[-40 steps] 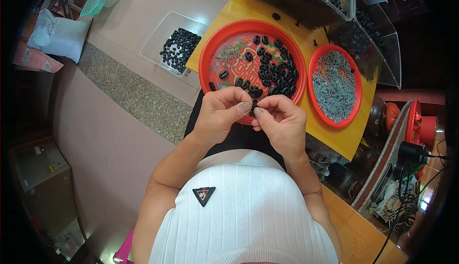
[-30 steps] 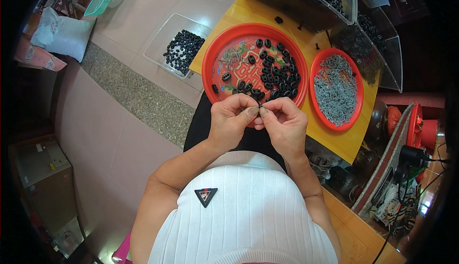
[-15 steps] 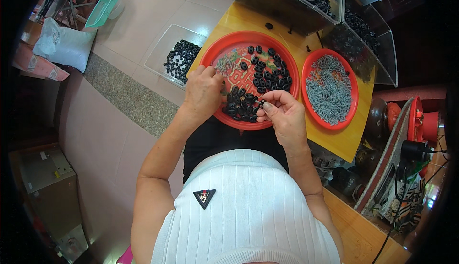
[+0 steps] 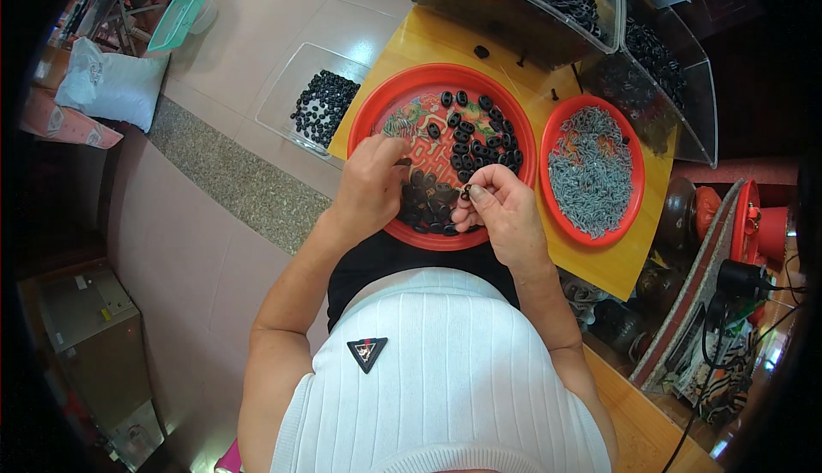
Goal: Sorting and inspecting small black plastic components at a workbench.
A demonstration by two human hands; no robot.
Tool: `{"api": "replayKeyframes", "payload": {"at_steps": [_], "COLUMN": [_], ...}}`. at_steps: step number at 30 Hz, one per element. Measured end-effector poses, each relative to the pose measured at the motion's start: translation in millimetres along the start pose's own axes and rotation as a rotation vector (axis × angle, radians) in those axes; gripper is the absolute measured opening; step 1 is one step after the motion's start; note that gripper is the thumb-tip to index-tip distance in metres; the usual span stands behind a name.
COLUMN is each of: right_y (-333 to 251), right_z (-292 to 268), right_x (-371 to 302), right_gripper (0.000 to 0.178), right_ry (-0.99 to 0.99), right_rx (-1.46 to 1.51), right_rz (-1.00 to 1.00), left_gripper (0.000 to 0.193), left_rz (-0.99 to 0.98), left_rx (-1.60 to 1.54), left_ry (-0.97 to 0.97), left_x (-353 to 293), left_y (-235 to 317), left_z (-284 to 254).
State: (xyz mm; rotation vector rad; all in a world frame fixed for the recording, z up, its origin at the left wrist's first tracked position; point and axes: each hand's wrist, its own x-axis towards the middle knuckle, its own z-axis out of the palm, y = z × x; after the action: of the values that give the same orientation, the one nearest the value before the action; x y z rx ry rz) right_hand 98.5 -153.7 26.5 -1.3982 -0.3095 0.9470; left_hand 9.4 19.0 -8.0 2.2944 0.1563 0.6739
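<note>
My left hand [image 4: 373, 180] reaches into the large red round tray [image 4: 377, 113], its fingertips down among several small black ring-shaped parts [image 4: 479, 139]; whether it grips one is hidden. My right hand [image 4: 505, 212] hovers over the tray's near rim and pinches one small black part [image 4: 467, 191] between thumb and forefinger. A smaller red plate [image 4: 634, 208] heaped with thin grey metal pieces [image 4: 591, 169] lies to the right on the yellow table [image 4: 625, 259].
Clear plastic bins [image 4: 531, 6] holding black parts stand at the table's far edge. A clear tub of black parts [image 4: 321, 105] sits on the tiled floor at the left. A green basket [image 4: 175, 15] and a white sack [image 4: 107, 83] lie further left.
My hands, held together near my chest, have parted. The left went forward into the red tray among the black parts; the right stayed near the tray's rim, still pinching a small piece.
</note>
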Motion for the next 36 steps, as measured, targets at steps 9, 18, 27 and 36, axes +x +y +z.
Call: {"api": "replayKeyframes", "payload": {"at_steps": [9,18,27,36], "right_y": [-19,-20,-21,-16], "right_z": [11,14,17,19], "right_x": [-2,0,-1,0], "right_gripper": [0.009,0.009,0.008,0.006], "right_ry": [0.003,0.057,0.077,0.118], "right_rx": [-0.006,-0.093,-0.132,-0.125], "right_rz": [-0.059,-0.067,-0.070,-0.096], "left_gripper": [0.026,0.027,0.027,0.028], "left_rz": [-0.815,-0.780,-0.713,-0.608], "left_rx": [-1.686,-1.815,-1.676,-1.506], "left_ry": [-0.015,-0.084,-0.062,-0.032], "left_x": [-6,-12,-12,-13], "left_y": [19,24,31,35], "left_z": [6,15,12,15]}}
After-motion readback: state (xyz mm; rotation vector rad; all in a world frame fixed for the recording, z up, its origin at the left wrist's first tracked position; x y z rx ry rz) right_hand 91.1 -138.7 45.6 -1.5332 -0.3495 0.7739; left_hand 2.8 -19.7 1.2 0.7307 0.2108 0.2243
